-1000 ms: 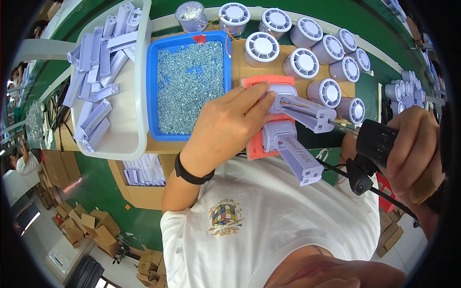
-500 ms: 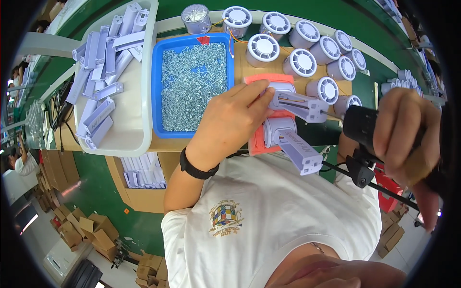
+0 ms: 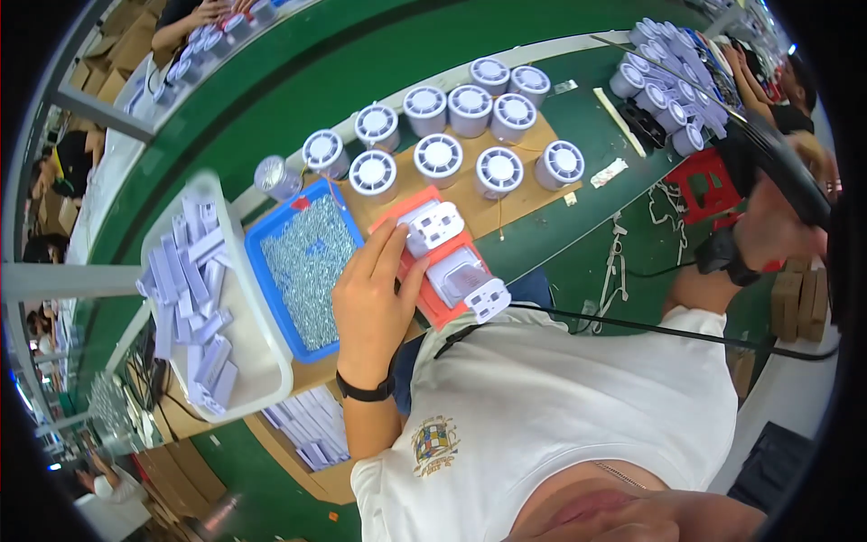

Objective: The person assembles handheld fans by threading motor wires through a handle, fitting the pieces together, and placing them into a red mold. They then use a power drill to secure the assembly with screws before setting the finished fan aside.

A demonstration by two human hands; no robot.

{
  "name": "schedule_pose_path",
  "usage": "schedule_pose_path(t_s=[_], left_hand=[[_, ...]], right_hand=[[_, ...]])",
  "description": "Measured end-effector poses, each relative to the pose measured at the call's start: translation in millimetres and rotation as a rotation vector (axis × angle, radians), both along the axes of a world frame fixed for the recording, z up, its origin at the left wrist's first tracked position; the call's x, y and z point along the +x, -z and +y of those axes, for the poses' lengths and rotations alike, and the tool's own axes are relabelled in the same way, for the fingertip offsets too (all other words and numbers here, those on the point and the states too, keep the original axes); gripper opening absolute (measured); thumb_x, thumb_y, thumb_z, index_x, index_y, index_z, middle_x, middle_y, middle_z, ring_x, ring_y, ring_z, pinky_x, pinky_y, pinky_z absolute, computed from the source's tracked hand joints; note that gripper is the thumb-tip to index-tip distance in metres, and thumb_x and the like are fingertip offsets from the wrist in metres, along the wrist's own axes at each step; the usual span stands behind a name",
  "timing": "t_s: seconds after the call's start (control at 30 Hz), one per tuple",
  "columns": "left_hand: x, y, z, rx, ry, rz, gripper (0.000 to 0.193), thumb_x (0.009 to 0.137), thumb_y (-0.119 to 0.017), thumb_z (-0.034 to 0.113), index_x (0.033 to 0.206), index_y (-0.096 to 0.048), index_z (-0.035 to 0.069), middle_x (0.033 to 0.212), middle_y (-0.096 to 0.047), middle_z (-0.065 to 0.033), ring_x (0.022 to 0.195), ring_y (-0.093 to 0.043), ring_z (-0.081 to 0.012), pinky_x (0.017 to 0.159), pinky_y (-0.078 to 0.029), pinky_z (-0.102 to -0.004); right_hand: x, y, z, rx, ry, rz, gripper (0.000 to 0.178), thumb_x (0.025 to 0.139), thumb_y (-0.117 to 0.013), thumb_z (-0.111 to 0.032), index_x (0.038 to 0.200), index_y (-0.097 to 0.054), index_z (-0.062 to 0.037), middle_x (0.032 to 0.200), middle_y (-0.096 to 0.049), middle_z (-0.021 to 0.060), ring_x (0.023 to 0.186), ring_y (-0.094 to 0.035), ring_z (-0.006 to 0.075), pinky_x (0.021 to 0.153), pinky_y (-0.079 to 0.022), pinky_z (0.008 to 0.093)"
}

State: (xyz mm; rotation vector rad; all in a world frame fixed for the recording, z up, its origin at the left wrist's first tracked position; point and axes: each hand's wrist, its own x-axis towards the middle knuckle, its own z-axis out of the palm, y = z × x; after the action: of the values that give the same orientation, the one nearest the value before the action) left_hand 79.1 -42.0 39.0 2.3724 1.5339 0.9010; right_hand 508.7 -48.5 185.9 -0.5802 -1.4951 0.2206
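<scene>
Your left hand (image 3: pixel 372 303) lies flat and open along the left edge of the orange-red fixture (image 3: pixel 424 312), fingertips pressing the upper of two white-grey plastic housings (image 3: pixel 432 226) seated in it; the lower housing (image 3: pixel 470 282) sits just below, its end overhanging the fixture toward your chest. Your right hand (image 3: pixel 768 226) is up at the right rim, well apart from the fixture, closed around a black powered screwdriver (image 3: pixel 781 163) whose black cable (image 3: pixel 632 325) runs across your white shirt; the view bends hard there, so the tool's tip is hard to make out. Just left of your left hand is the blue tray (image 3: pixel 262 271) of small silvery screws, and beyond it a white bin (image 3: pixel 253 361) piled with pale lilac plastic parts. Above the fixture, round white fan-like units (image 3: pixel 438 158) stand in rows on a brown cardboard sheet (image 3: pixel 524 194), leaving a narrow bare strip between them and the fixture. All of it sits on a green bench (image 3: pixel 578 235); a second cluster of the round units (image 3: pixel 664 90) stands far right, beside a red stool (image 3: pixel 700 185). Other people work at a line at the upper left. Compared with a second ago, your right hand has swung from beside the fixture out and up to the rim, while your left hand stays on the housings.
</scene>
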Motion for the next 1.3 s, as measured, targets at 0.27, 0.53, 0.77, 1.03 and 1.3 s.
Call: schedule_pose_path(t_s=[0.27,0.53,0.77,1.03,1.3], left_hand=[[13,-16,-17,-0.06,0.003,-0.003,0.034,0.084,-0.077,0.012,0.116,-0.071,0.001,0.123,-0.069,-0.0158,0.104,-0.069,-0.0331,0.087,-0.057,-0.04],[2,-7,-42,-0.058,0.051,-0.06,0.04,0.083,-0.076,0.006,0.121,-0.068,0.0,0.128,-0.066,-0.0186,0.114,-0.065,-0.0368,0.095,-0.054,-0.0425],[-22,4,-56,-0.078,0.128,-0.1,0.058,0.076,-0.083,0.011,0.129,-0.062,0.0,0.135,-0.06,-0.0193,0.12,-0.06,-0.0392,0.1,-0.051,-0.0451],[-30,11,-71,-0.071,0.095,-0.105,0.075,0.067,-0.09,0.023,0.131,-0.059,-0.001,0.137,-0.056,-0.0193,0.127,-0.053,-0.0415,0.106,-0.046,-0.0489],[-39,8,-64,-0.05,0.097,-0.183,0.072,0.067,-0.09,0.027,0.127,-0.06,-0.001,0.133,-0.058,-0.0189,0.123,-0.054,-0.0414,0.104,-0.047,-0.0489]], right_hand=[[42,163,59,-0.35,0.177,-0.721,0.039,0.088,-0.073,-0.007,0.126,-0.063,-0.0079,0.142,-0.056,0.019,0.122,-0.062,0.0338,0.103,-0.05,0.0383],[41,169,58,-0.591,0.063,-1.066,0.05,0.086,-0.058,0.01,0.133,-0.058,-0.0073,0.154,-0.044,0.0192,0.134,-0.052,0.0384,0.11,-0.046,0.0423],[-15,84,33,-0.708,0.116,-1.269,0.058,0.082,-0.053,0.013,0.137,-0.054,-0.0059,0.151,-0.046,0.0214,0.132,-0.051,0.0432,0.108,-0.048,0.0458],[-221,6,27,0.07,-0.453,-1.354,0.041,0.08,-0.076,-0.032,0.115,-0.064,-0.0133,0.123,-0.058,0.0115,0.127,-0.054,0.0352,0.105,-0.045,0.0566],[-256,21,54,0.272,-0.713,-1.527,0.03,0.083,-0.072,-0.04,0.089,-0.06,-0.0133,0.095,-0.058,0.0063,0.099,-0.058,0.0261,0.09,-0.047,0.0475]])
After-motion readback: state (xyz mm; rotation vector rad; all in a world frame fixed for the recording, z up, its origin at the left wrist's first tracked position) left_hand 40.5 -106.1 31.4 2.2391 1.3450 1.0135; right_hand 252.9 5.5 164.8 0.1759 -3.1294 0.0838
